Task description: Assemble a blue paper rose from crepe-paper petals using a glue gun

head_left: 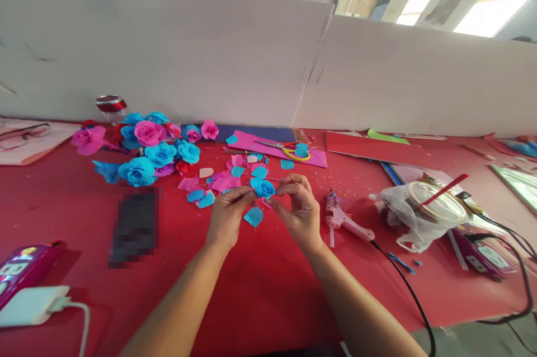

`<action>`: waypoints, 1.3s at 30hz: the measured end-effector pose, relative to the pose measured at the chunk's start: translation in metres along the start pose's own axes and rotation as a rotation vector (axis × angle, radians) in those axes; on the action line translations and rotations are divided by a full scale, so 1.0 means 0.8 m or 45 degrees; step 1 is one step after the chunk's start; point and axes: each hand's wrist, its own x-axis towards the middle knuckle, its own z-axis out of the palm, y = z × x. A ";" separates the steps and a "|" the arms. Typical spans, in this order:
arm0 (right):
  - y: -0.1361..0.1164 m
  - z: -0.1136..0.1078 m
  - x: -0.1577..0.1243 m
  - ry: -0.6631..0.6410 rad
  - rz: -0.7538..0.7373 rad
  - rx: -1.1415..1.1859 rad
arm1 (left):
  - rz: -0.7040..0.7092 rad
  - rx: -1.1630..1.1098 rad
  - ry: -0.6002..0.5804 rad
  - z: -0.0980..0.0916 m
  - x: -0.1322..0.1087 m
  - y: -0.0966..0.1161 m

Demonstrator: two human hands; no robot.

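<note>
A small blue paper flower (pixel 265 188) is held between both hands above the red table. My left hand (pixel 229 212) pinches its left side with thumb and forefinger. On the other side, my right hand (pixel 301 210) has curled fingers, with thumb and fingertips at the flower's right edge. Just below lies a loose blue petal (pixel 254 216). Pink petals (pixel 224 181) and more blue petals are scattered behind and left of the hands. A pink glue gun (pixel 347 221) rests to the right of my right hand.
Finished paper flowers (pixel 149 153) are bunched at the back left. Yellow-handled scissors (pixel 296 154) lie on a pink paper strip (pixel 239 139). A lidded cup (pixel 436 200) in a plastic bag, a purple power strip (pixel 482 253) and cords occupy the right. A white partition (pixel 168 49) stands behind.
</note>
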 end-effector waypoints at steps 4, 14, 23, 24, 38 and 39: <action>-0.004 -0.002 0.002 -0.006 -0.115 -0.133 | -0.079 -0.076 0.000 0.002 0.001 0.000; -0.007 -0.006 0.007 -0.029 -0.342 -0.249 | -0.143 -0.031 -0.093 0.001 0.001 -0.007; -0.001 -0.013 0.008 -0.119 -0.423 -0.289 | -0.177 -0.061 -0.135 0.001 0.001 -0.009; -0.001 -0.015 0.009 -0.126 -0.451 -0.288 | -0.166 -0.094 -0.137 0.000 0.002 -0.009; -0.004 0.018 -0.007 -0.156 0.230 0.165 | -0.174 -0.548 0.022 0.008 0.002 -0.012; -0.002 0.024 -0.010 -0.143 0.296 0.211 | -0.229 -0.591 0.032 0.011 0.001 -0.014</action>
